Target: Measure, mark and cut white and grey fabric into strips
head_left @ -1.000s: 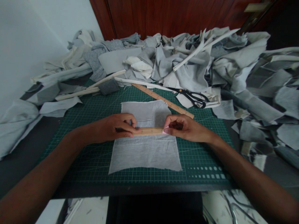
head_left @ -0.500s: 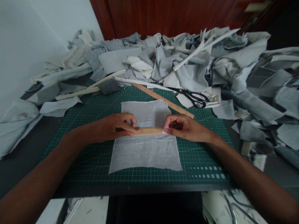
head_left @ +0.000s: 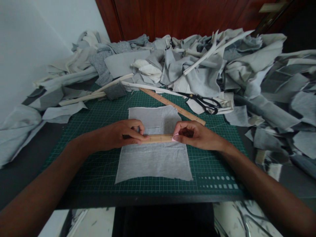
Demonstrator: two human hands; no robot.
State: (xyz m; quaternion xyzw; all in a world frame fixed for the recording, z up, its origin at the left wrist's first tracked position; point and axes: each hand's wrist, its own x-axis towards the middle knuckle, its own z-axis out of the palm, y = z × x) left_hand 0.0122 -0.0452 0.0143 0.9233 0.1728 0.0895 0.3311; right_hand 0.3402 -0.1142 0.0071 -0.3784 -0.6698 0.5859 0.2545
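A light grey piece of fabric [head_left: 153,163] lies on the green cutting mat [head_left: 98,176] in front of me. Across its middle runs a short wooden ruler [head_left: 160,138]. My left hand [head_left: 128,133] has its fingers closed on the ruler's left end, which they partly hide. At the right end, my right hand [head_left: 189,134] pinches a small pink piece [head_left: 175,137], perhaps tailor's chalk, between thumb and finger against the ruler. The fabric shows creases or seam lines just above and below the ruler.
Behind the fabric a longer wooden ruler [head_left: 172,105] lies slantwise. Black-handled scissors [head_left: 206,103] rest beside it, partly on scraps. A heap of grey and cream fabric scraps [head_left: 192,62] spans the back and both sides, before a dark red wooden door [head_left: 172,19].
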